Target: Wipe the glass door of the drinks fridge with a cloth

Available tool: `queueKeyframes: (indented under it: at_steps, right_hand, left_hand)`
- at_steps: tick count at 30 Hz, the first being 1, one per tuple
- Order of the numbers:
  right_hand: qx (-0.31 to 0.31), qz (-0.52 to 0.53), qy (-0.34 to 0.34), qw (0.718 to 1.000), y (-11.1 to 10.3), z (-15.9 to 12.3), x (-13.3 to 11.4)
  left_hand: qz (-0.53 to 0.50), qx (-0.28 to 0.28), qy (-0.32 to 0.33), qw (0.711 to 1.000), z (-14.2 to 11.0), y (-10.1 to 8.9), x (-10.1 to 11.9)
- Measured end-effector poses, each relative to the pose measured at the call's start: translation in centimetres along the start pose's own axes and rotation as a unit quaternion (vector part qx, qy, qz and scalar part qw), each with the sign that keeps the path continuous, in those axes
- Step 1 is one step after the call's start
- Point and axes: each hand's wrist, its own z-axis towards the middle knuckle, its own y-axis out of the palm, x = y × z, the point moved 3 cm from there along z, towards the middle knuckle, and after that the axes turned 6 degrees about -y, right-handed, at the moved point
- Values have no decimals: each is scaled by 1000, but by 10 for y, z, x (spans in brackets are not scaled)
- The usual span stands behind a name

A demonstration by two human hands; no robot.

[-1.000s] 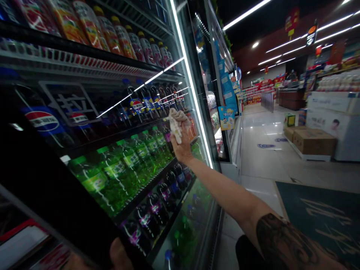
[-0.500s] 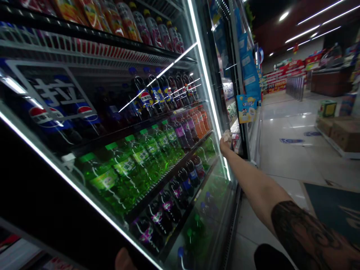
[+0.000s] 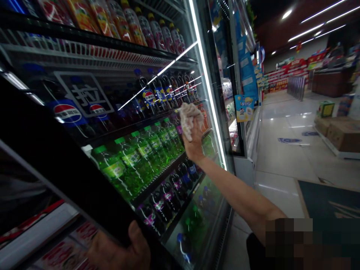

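Note:
In the head view, my right hand point(image 3: 194, 148) presses a crumpled whitish cloth point(image 3: 191, 120) against the glass door point(image 3: 180, 165) of a drinks fridge. Its arm reaches across from the lower right. At the bottom, my left hand point(image 3: 123, 249) grips the black door frame point(image 3: 92, 187), thumb on the near face; some fingers are hidden or blurred. Behind the glass stand green soda bottles point(image 3: 144, 146), with dark cola bottles point(image 3: 149, 95) on the shelf above and more dark bottles point(image 3: 159, 202) below.
Fruit drink bottles point(image 3: 112, 22) fill the top shelf. Another lit cooler point(image 3: 233, 123) with hanging blue packets point(image 3: 247, 71) adjoins at right. Cardboard boxes point(image 3: 341, 131) sit on a low platform. A dark mat point(image 3: 326, 195) lies on the tiled floor. Packaged goods point(image 3: 64, 251) are at lower left.
My right hand has moved left with the cloth, from the lit door edge onto the middle of the glass. More of my left hand shows on the frame, and the door's near edge has shifted right.

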Motion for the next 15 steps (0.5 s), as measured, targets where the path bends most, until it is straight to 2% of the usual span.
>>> queueKeyframes:
  at_steps: [2, 4, 5, 7, 9, 10, 11, 13, 15]
  right_hand:
    - [-38, -17, -139, 989, -6, -25, -75]
    - [-81, -18, -253, 964, -15, -62, -135]
    - [-98, -15, -305, 947, -19, -82, -158]
    - [-124, -10, -390, 912, -26, -117, -187]
    - [-144, -7, -450, 881, -28, -137, -196]
    - [-151, -6, -472, 868, -28, -139, -194]
    - [-158, -7, -487, 859, -28, -137, -188]
    - [-155, -12, -481, 863, -25, -122, -165]
    - [-146, -28, -418, 896, -20, -96, -129]
  left_hand:
    - [-13, 0, -2, 1000, 0, 1, 1]
    - [-16, 1, -1, 1000, -6, 3, -6]
    - [-11, -5, 13, 1000, -11, 6, -11]
    - [7, -34, 69, 997, -23, 11, -21]
    - [38, -74, 148, 986, -34, 17, -26]
    - [47, -79, 166, 982, -36, 17, -26]
    - [45, -67, 160, 984, -36, 16, -24]
    - [15, -23, 102, 994, -29, 11, -17]
    - [-24, -1, 24, 999, -21, 6, -10]
